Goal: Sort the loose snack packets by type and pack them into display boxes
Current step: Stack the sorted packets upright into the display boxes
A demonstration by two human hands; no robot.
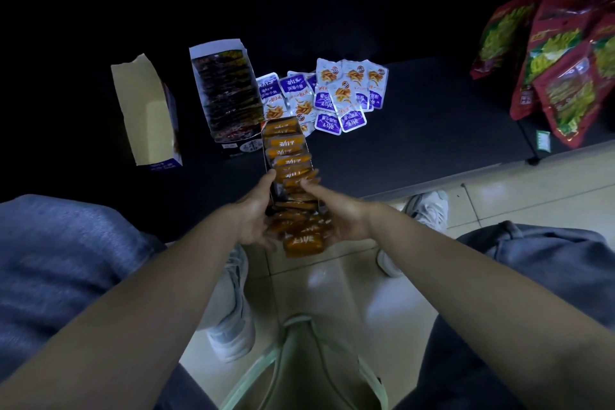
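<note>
**Filling the box of orange packets at the table edge**

Nearest the camera are the seated person's knees (pixel 66 243) and white shoes (pixel 229 326) on a tiled floor (pixel 349 293). Both forearms reach forward to the orange box (pixel 266 156), whose near end overhangs the black table (pixel 432 130), probably so that packets can be fed in from the open end. The left hand (pixel 256 213) grips this box, thumb over its left wall, which appears to steady it. The right hand (pixel 336 213) lays stretched fingers (pixel 309 182) against the row of orange packets (pixel 286 150) standing on edge inside, apparently squaring them up. Whether its lower fingers curl under anything cannot be told. A loose bunch (pixel 303 240) of the same packets sits between the two palms, not yet in the row. Just beyond stands a dark box (pixel 229 93), already full. To its left an empty box (pixel 146 113) lies on its side, likely for the purple packets (pixel 336 93) heaped unsorted to the right. Large red bags (pixel 549 60) lie well apart, far right.
</note>
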